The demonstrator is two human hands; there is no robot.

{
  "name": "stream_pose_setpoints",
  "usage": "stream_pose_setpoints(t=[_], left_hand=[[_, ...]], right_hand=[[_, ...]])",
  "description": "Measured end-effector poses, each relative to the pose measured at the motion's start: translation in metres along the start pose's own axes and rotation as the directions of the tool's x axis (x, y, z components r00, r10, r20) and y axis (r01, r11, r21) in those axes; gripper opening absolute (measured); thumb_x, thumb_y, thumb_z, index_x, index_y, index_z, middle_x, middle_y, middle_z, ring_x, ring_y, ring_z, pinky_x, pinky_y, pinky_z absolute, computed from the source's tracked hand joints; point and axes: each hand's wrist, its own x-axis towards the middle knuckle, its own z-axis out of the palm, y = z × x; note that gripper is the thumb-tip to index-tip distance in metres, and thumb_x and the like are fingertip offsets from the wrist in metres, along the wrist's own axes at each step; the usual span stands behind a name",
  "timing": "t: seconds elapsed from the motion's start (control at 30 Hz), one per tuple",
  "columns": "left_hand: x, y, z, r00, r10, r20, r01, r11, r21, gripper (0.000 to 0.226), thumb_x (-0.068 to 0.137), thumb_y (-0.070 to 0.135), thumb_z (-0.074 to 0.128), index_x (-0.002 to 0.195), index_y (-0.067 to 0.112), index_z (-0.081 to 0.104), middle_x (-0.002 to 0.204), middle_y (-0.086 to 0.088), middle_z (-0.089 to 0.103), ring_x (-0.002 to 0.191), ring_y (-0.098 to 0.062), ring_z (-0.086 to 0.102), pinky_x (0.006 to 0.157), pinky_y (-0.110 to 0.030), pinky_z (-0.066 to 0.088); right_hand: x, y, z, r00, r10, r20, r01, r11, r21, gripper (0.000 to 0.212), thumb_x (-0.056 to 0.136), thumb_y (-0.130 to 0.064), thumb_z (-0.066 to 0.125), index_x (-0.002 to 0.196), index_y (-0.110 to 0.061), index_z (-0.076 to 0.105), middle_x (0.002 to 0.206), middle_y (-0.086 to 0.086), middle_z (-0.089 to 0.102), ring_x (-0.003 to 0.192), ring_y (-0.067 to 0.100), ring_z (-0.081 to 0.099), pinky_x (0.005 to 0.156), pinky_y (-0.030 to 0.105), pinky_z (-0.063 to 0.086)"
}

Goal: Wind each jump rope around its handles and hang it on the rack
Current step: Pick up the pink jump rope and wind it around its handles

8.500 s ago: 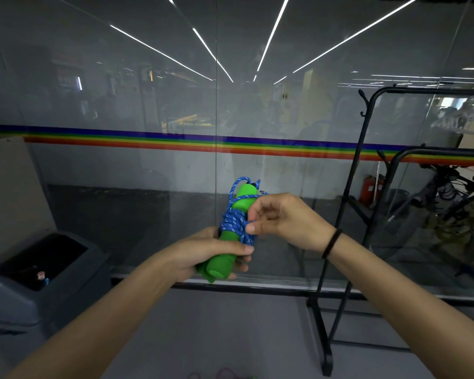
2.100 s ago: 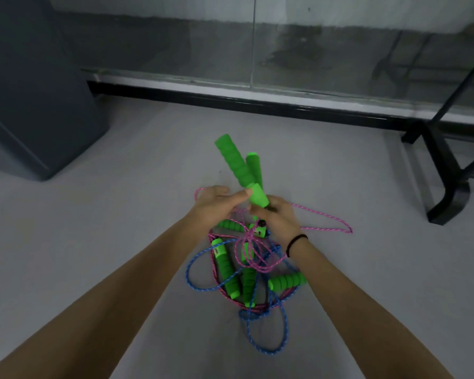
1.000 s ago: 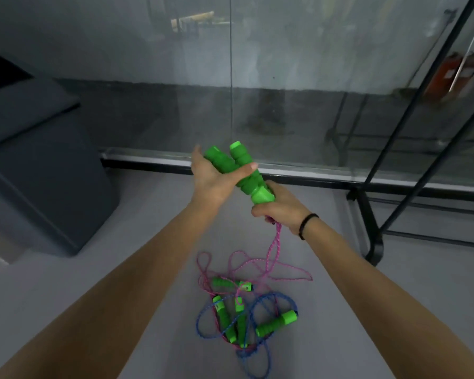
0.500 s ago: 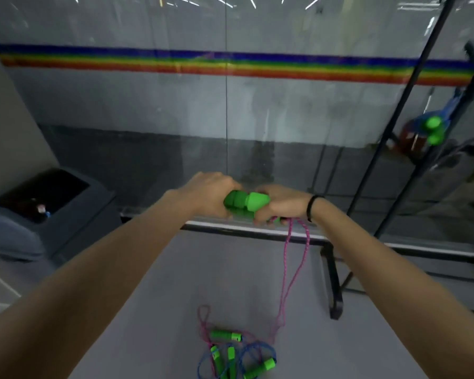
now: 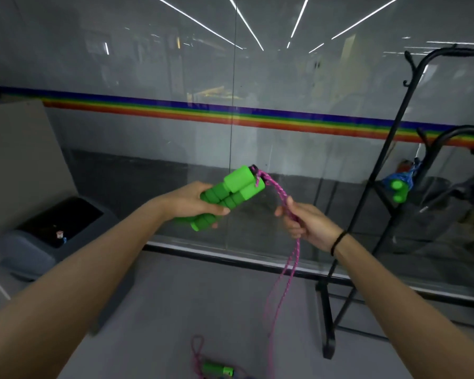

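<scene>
My left hand point(image 5: 195, 202) grips two green foam handles point(image 5: 231, 194) held side by side, their cord ends pointing up and right. A pink rope point(image 5: 281, 272) leaves those ends, passes through my right hand point(image 5: 305, 222), which is closed on both strands, and hangs down to the floor. At the right stands the black rack point(image 5: 367, 192); a blue rope wound on green handles point(image 5: 401, 186) hangs from it. More green handles with rope point(image 5: 218, 369) lie on the floor at the bottom edge.
A glass wall with a rainbow stripe point(image 5: 230, 116) runs straight ahead. A grey bin with a dark opening point(image 5: 55, 236) stands at the left beside a pale cabinet point(image 5: 14, 160). The rack's foot point(image 5: 327, 348) rests on the grey floor at the right.
My hands have separated: the left keeps both handles, the right has slid off them along the pink rope. The view has tilted up, so most of the floor pile is out of sight.
</scene>
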Motion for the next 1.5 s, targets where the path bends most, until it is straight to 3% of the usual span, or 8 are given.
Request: stream_pose_setpoints(t=[0.1,0.27,0.47,0.63,0.77,0.9,1.23,1.5], left_hand=[[-0.006,-0.006,-0.005,0.999,-0.031,-0.011,0.029,0.989,-0.142,0.015,0.082,0.013,0.067,0.096,0.008,0.066,0.089,-0.012,0.072,0.068,-0.021,0.067,0.06,-0.029,0.055],[0.004,-0.005,0.005,0.998,-0.062,0.004,0.062,0.99,-0.127,0.01,0.083,0.013,0.067,0.091,0.008,0.066,0.078,-0.009,0.072,0.059,-0.017,0.065,0.057,-0.027,0.054],[-0.003,-0.003,0.013,1.0,0.022,0.021,-0.031,0.661,0.75,0.017,0.082,0.036,0.062,0.084,0.019,0.058,0.093,-0.006,0.065,0.096,-0.023,0.063,0.074,-0.033,0.046],[-0.011,-0.001,0.001,0.945,0.116,0.306,-0.325,0.433,0.841,0.015,0.08,0.03,0.059,0.094,0.025,0.056,0.1,0.002,0.064,0.098,-0.021,0.06,0.072,-0.031,0.041],[-0.01,-0.001,-0.016,0.906,0.321,0.276,-0.423,0.671,0.609,0.015,0.077,0.034,0.071,0.085,0.039,0.058,0.071,0.024,0.056,0.07,0.004,0.05,0.059,-0.019,0.035],[0.002,-0.001,-0.021,0.891,0.454,0.03,-0.451,0.875,0.176,0.024,0.072,0.021,0.079,0.089,0.031,0.065,0.075,0.018,0.064,0.069,0.006,0.055,0.064,-0.018,0.045],[0.029,-0.002,-0.001,0.918,0.308,-0.25,-0.191,0.895,0.402,0.033,0.07,0.034,0.077,0.098,0.026,0.061,0.09,0.003,0.069,0.085,-0.014,0.064,0.073,-0.026,0.051],[0.026,0.028,0.002,0.991,0.102,0.087,-0.116,0.325,0.939,0.04,0.075,0.03,0.072,0.111,0.019,0.058,0.114,-0.009,0.062,0.108,-0.029,0.058,0.078,-0.033,0.043]], right_hand=[[-0.015,0.02,0.014,0.985,-0.059,-0.16,0.075,0.992,0.098,0.025,0.092,-0.028,0.042,0.083,-0.012,0.058,0.045,-0.012,0.034,0.04,0.002,0.027,0.04,0.013,0.023],[-0.009,0.019,0.085,0.972,-0.193,-0.134,0.0,0.568,-0.823,0.04,0.097,-0.035,0.031,0.101,-0.008,0.061,0.095,0.005,0.07,0.091,0.023,0.064,0.079,0.028,0.047],[0.019,-0.091,0.126,0.987,0.083,0.137,0.138,-0.001,-0.99,0.033,0.094,-0.031,0.044,0.1,-0.004,0.063,0.086,0.012,0.06,0.08,0.026,0.056,0.066,0.029,0.038],[0.034,-0.119,0.095,0.945,0.2,0.26,0.174,0.365,-0.915,0.026,0.085,-0.039,0.06,0.065,-0.023,0.066,0.05,-0.011,0.049,0.048,0.006,0.042,0.05,0.018,0.032],[0.04,-0.081,0.057,0.991,0.049,0.126,0.022,0.861,-0.508,0.02,0.082,-0.032,0.064,0.076,-0.014,0.069,0.046,-0.009,0.051,0.043,0.008,0.041,0.046,0.017,0.033],[0.041,-0.035,0.054,0.992,-0.029,-0.125,0.005,0.982,-0.19,0.019,0.081,-0.029,0.063,0.072,-0.012,0.066,0.051,0.003,0.061,0.042,0.008,0.042,0.041,0.014,0.034],[0.031,-0.042,0.075,0.956,-0.175,-0.235,-0.106,0.542,-0.834,0.034,0.097,-0.028,0.039,0.08,-0.017,0.066,0.076,0.003,0.063,0.077,0.019,0.058,0.076,0.026,0.044],[0.016,-0.101,0.079,0.984,0.173,0.052,0.035,0.105,-0.994,0.029,0.087,-0.036,0.057,0.096,-0.011,0.068,0.095,0.009,0.069,0.085,0.021,0.06,0.076,0.026,0.047]])
